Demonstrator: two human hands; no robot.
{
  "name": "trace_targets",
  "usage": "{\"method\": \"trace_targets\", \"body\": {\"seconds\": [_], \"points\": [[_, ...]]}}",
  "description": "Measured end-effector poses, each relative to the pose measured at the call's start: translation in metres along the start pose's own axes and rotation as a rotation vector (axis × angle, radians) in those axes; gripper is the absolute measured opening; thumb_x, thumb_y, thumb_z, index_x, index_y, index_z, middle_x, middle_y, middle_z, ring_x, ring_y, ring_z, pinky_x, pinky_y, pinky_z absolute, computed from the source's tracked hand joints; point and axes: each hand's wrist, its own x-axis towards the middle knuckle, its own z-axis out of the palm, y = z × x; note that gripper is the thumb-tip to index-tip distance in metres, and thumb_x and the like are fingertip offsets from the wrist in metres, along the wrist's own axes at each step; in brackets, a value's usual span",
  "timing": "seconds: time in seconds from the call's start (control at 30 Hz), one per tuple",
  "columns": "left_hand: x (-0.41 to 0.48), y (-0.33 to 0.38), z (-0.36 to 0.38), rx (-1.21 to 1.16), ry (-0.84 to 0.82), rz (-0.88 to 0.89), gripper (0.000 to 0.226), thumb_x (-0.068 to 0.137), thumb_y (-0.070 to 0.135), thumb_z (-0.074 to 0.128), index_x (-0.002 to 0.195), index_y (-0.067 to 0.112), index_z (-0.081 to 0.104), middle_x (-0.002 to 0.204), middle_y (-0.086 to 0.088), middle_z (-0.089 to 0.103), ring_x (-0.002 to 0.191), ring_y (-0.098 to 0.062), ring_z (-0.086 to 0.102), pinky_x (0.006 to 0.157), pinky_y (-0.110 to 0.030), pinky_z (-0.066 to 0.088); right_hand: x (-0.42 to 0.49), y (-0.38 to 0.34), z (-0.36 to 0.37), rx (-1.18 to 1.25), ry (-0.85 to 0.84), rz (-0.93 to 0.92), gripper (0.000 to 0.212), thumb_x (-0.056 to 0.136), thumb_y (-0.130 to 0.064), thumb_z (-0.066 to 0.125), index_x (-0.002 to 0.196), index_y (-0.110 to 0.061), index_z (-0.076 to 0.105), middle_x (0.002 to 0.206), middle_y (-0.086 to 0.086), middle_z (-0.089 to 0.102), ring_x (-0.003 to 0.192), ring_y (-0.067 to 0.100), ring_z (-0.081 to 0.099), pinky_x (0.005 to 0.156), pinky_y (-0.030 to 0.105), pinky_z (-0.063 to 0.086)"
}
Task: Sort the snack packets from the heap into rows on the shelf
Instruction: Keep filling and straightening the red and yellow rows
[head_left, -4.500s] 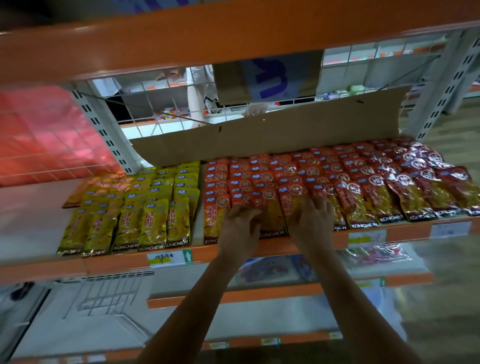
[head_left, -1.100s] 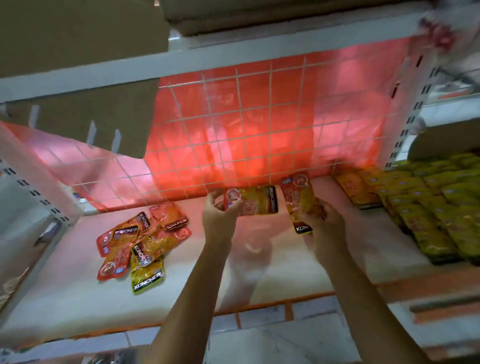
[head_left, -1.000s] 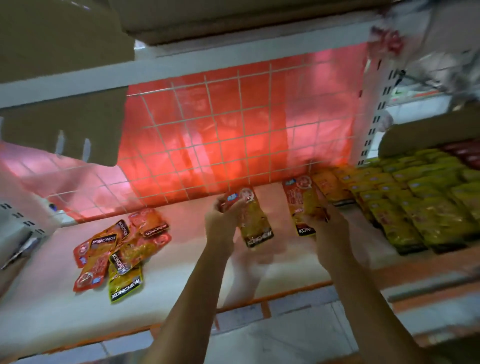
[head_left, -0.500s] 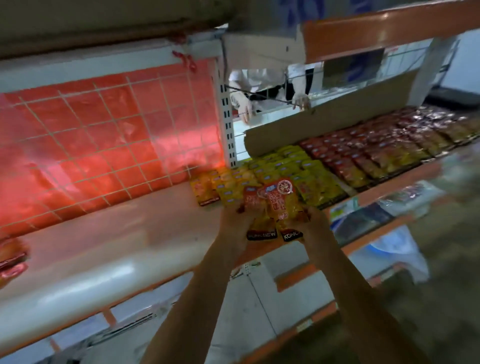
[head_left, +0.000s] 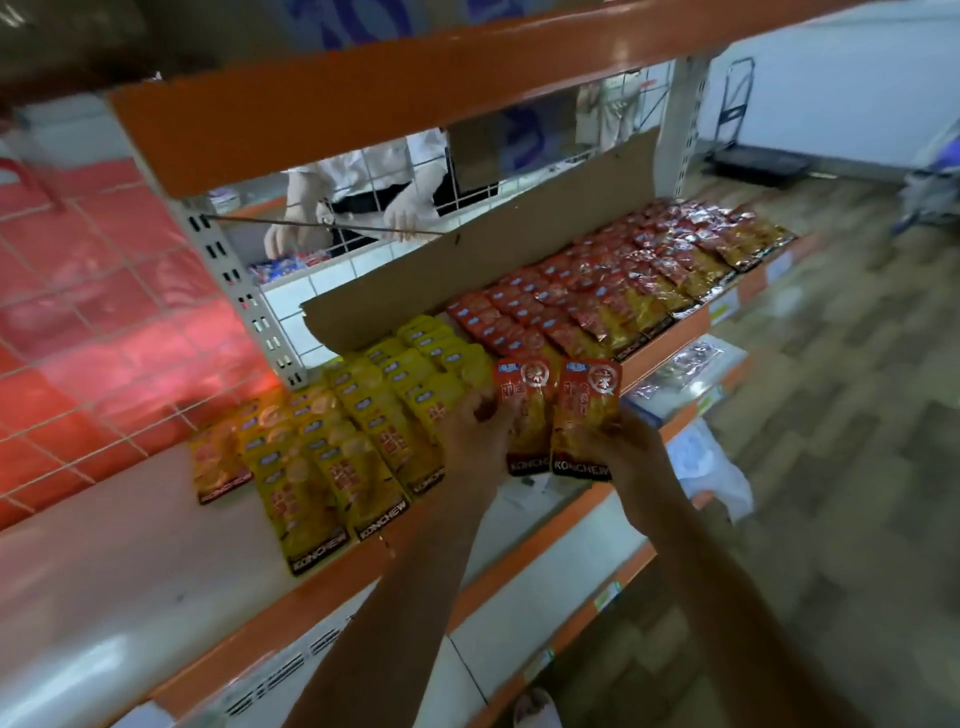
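Two red KONCHEW snack packets are held side by side over the shelf's front edge. My left hand (head_left: 478, 431) grips the left red packet (head_left: 527, 410) and my right hand (head_left: 618, 441) grips the right red packet (head_left: 587, 410). Behind them lie rows of yellow packets (head_left: 363, 415) to the left and rows of red packets (head_left: 597, 291) to the right on the white shelf (head_left: 104, 561). The loose heap is out of view.
A cardboard sheet (head_left: 483, 260) stands behind the rows. An orange beam (head_left: 363, 93) runs overhead, with a slotted upright (head_left: 244, 301) and red mesh backing (head_left: 93, 322) at left. Another person's gloved hands (head_left: 410, 213) work behind the shelf. Lower shelves (head_left: 675, 374) hold bagged goods.
I have carried the two red packets from the bare left part of the shelf rightwards; they now sit at the gap between the yellow and red rows.
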Motion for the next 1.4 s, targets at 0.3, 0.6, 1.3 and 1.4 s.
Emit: {"method": "trace_targets", "body": {"seconds": [0.3, 0.6, 1.3, 1.4], "points": [[0.088, 0.007, 0.057, 0.374, 0.156, 0.232, 0.063, 0.087, 0.016, 0.068, 0.142, 0.02, 0.036, 0.12, 0.008, 0.051, 0.106, -0.009, 0.052, 0.09, -0.027, 0.045, 0.106, -0.031, -0.038, -0.022, 0.083, -0.099, 0.059, 0.058, -0.008, 0.067, 0.116, 0.002, 0.06, 0.106, 0.02, 0.069, 0.094, 0.031, 0.067, 0.084, 0.045, 0.055], [0.109, -0.004, 0.079, 0.527, 0.013, 0.308, 0.059, 0.091, 0.011, 0.059, 0.144, 0.026, 0.037, 0.139, 0.005, 0.048, 0.126, -0.01, 0.045, 0.105, -0.024, 0.037, 0.184, -0.029, -0.062, -0.116, 0.138, -0.156, 0.054, 0.072, -0.004, 0.07, 0.121, -0.007, 0.049, 0.111, 0.014, 0.064, 0.102, 0.034, 0.063, 0.08, 0.047, 0.055], [0.095, -0.008, 0.154, 1.108, 0.588, 0.328, 0.039, 0.076, 0.022, 0.073, 0.114, 0.015, 0.067, 0.123, -0.016, 0.054, 0.111, -0.039, 0.048, 0.095, -0.045, 0.042, 0.28, -0.041, -0.113, -0.593, -0.073, -0.3, 0.031, 0.091, -0.024, 0.06, 0.113, -0.005, 0.049, 0.083, 0.003, 0.058, 0.074, 0.022, 0.056, 0.066, 0.033, 0.043], [0.099, -0.01, 0.181, 1.113, 0.6, 0.442, 0.032, 0.076, 0.017, 0.074, 0.106, 0.011, 0.069, 0.117, -0.017, 0.057, 0.108, -0.037, 0.052, 0.094, -0.044, 0.043, 0.292, -0.048, -0.133, -0.594, -0.076, -0.323, 0.033, 0.092, -0.024, 0.059, 0.116, -0.005, 0.048, 0.09, 0.011, 0.063, 0.079, 0.027, 0.06, 0.069, 0.036, 0.046]]}}
